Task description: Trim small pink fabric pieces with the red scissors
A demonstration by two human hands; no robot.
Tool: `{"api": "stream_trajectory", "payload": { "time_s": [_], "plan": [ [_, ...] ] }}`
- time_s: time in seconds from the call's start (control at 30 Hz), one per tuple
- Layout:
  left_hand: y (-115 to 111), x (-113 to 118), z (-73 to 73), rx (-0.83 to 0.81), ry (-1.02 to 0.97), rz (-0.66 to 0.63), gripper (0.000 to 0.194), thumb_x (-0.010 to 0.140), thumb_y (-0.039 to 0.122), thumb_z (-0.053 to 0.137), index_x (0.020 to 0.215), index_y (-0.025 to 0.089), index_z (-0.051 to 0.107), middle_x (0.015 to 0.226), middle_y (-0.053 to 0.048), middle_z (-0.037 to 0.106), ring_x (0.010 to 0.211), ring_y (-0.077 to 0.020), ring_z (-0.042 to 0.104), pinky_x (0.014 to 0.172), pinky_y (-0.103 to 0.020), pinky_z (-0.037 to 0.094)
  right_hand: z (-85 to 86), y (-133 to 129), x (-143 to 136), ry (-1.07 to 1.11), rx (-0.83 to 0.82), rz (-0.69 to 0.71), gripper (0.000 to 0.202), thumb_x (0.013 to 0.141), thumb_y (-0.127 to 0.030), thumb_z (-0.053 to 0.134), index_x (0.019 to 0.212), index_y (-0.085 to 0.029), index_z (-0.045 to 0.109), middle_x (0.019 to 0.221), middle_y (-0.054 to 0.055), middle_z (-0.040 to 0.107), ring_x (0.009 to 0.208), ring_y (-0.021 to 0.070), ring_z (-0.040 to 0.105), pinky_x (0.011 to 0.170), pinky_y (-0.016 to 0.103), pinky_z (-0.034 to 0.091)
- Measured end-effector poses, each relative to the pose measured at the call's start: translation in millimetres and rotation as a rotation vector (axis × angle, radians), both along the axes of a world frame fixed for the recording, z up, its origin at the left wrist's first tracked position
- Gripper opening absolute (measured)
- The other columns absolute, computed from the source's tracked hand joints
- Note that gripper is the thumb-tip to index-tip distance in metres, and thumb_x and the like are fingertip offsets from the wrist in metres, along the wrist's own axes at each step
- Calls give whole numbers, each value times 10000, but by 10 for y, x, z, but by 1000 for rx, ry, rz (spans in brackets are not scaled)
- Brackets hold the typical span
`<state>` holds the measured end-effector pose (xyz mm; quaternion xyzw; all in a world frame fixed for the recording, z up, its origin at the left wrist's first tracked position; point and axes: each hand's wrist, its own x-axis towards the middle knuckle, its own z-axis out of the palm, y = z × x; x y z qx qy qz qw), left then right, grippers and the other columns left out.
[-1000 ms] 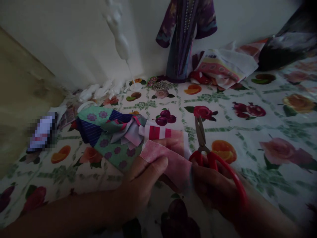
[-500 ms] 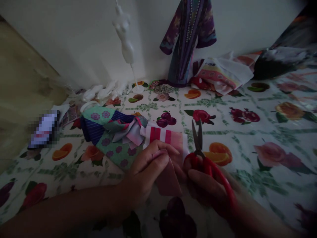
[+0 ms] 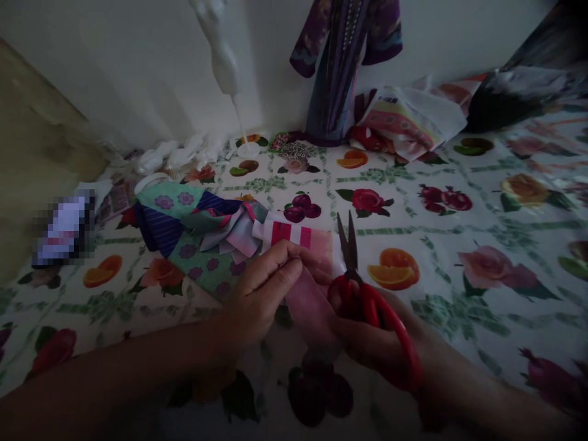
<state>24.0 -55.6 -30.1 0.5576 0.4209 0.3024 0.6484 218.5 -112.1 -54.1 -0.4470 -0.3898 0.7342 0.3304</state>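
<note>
My left hand pinches a small piece of pink fabric between thumb and fingers. The red-handled scissors sit in my right hand, blades slightly apart and pointing up and away from me. My right thumb lies against the lower right part of the pink fabric. Just beyond my left hand is a pink and white striped cloth. To its left lies a pile of green and navy patterned fabric with grey-pink scraps on top. My right fingers are partly hidden behind the scissor handles.
A floral and fruit-printed tablecloth covers the table. At the back stand a white mannequin and a purple miniature robe. A plastic bag lies right of the robe. A blurred phone is at left.
My right hand has moved left with the scissors, and its thumb now meets the pink fabric, which hangs at a different slant. The whole view has shifted slightly.
</note>
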Motion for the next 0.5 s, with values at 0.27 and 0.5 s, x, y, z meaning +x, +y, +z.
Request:
{"api": "stream_trajectory", "payload": {
  "time_s": [0.27,0.5],
  "plan": [
    [61,-42,-40,-246,-65,-21,215,910,327,663,1102,239,626,823,16,614,701,-114,560,609,-220,428,40,-23,25,-17,-63,-67,180,939,-292,690,905,-232,524,645,-86,462,549,98,369,488,215,278],
    [84,-59,-20,-163,-8,-6,281,884,199,678,1157,250,638,832,31,682,714,-104,599,637,-207,433,52,-34,-1,-92,7,-43,229,937,-318,673,824,-229,495,642,-84,429,556,100,349,477,203,293]
  ]
}}
